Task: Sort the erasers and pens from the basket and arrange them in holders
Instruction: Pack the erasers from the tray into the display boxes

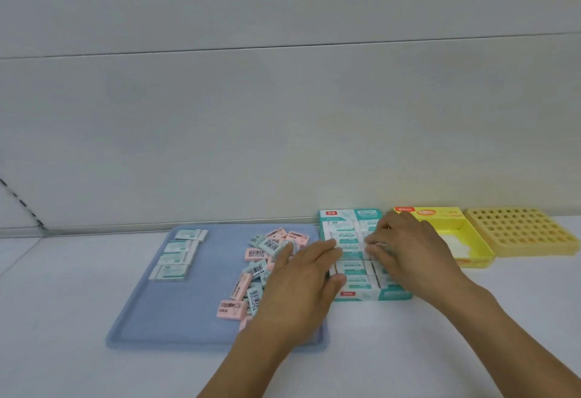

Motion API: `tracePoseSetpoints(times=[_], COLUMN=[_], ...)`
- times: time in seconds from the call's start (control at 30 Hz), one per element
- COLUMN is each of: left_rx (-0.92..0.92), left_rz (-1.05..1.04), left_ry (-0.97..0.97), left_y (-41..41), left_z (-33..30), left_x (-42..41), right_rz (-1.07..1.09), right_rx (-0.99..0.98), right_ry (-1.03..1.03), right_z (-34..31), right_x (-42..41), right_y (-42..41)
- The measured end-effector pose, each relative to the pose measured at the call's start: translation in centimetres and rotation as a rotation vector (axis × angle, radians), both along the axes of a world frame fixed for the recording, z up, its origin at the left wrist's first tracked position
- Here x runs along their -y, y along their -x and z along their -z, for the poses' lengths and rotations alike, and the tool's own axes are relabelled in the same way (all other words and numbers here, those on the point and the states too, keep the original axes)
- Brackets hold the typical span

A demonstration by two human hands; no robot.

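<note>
A teal eraser box (374, 294) stands right of a blue tray (176, 312) and holds rows of white-and-teal erasers (352, 267). My left hand (301, 284) lies over the tray's right edge, fingers spread, its tips touching the erasers in the box. My right hand (408, 250) rests on the box's right half, fingertips pressing on an eraser row. A loose pile of pink and pale blue erasers (267, 250) lies on the tray, partly hidden by my left hand. Several white-and-teal erasers (177, 253) lie in a column at the tray's left.
A yellow box (465, 240) with something white inside stands right of the teal box. Further right sits a yellow holder with a grid of round holes (522, 231). A grey wall runs close behind everything. The table is white.
</note>
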State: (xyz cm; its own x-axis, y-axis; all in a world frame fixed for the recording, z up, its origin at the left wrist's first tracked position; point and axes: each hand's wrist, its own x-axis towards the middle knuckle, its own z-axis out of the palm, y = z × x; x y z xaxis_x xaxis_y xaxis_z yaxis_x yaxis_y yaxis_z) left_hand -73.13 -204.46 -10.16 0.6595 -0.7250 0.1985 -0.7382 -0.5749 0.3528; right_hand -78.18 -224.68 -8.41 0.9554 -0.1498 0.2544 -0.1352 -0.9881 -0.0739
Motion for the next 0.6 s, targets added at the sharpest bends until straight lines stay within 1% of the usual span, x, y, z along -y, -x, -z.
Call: tracePoseSetpoints(times=[0.1, 0.17, 0.23, 0.3, 0.37, 0.4, 0.5, 0.6], left_rx=[0.046, 0.074, 0.050, -0.006, -0.065, -0.073, -0.011, 0.049], left_rz=[-0.139, -0.299, -0.435, -0.518, -0.525, -0.517, -0.485, -0.487], left_ry=[0.183, 0.207, 0.118, -0.062, -0.179, -0.194, -0.159, -0.066], left_y=[-1.6, -3.2, -4.9, -5.6, -5.3, -4.9, -3.7, -3.1], left_z=[-0.3, -0.3, -0.1, 0.7, 1.6, 2.0, 2.4, 1.8], left_x=[-4.2, -8.0, -11.9, -15.2, -17.4, -18.0, -19.1, -19.9], right_rz=[-0.136, -0.256, -0.375, -0.485, -0.566, -0.596, -0.645, -0.602], right_rx=[0.106, 0.089, 0.051, 0.005, -0.061, -0.097, -0.183, -0.197], right_ry=[-0.191, -0.286, -0.328, -0.344, -0.345, -0.328, -0.235, -0.198], right_z=[-0.7, -1.0, -1.1, -0.9, -0.8, -0.6, -0.1, 0.4], right_x=[-3.4, -6.2, -9.2, -12.3, -15.4, -16.7, -20.4, -23.2], right_y=[-1.5, -3.0, -5.0, -7.3, -9.6, -10.6, -13.1, -14.5])
